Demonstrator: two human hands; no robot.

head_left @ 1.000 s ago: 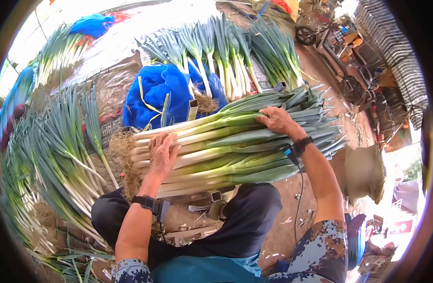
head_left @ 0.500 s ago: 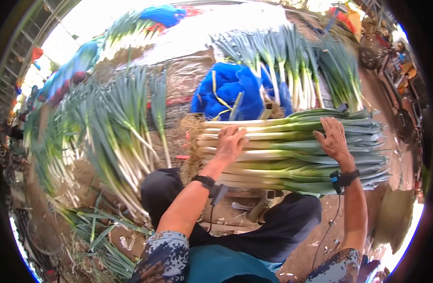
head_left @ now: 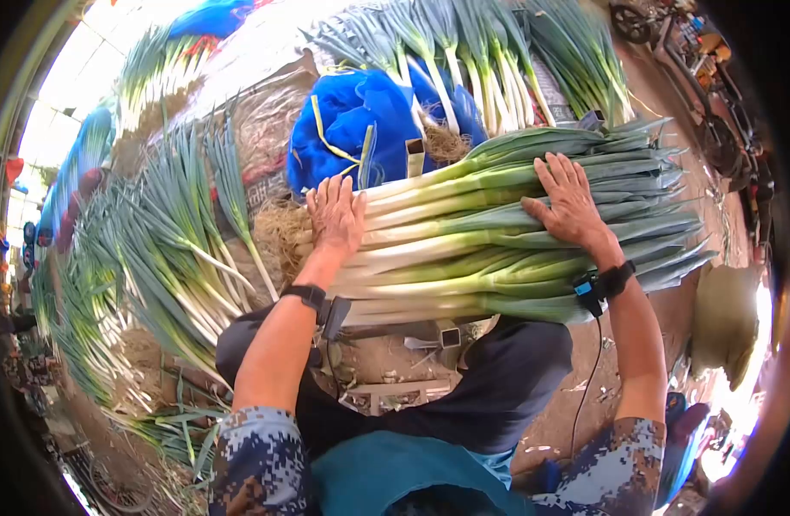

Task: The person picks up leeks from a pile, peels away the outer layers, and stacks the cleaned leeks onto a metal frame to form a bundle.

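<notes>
A thick bundle of leeks [head_left: 464,228] lies crosswise in front of me above my knees, white shanks to the left and green leaves to the right. My left hand [head_left: 335,215] rests on the white shanks close to the brown roots [head_left: 280,236], fingers stretched out. On the green leaves lies my right hand [head_left: 568,202], palm down with its fingers extended and thumb apart. Neither hand is wrapped around a leek. Square metal tube ends [head_left: 414,158] show at the bundle's far edge and below it.
A bunched blue net [head_left: 347,125] sits just beyond the bundle. More leeks [head_left: 489,69] lie behind it, and others [head_left: 154,232] spread over the ground to the left. A wheeled machine [head_left: 713,129] stands at far right; a tan rounded object [head_left: 726,322] is nearer.
My left hand has shifted left along the shanks towards the roots. My right hand remains on the leaves. The whole view has tilted and moved, so the bundle appears higher and larger.
</notes>
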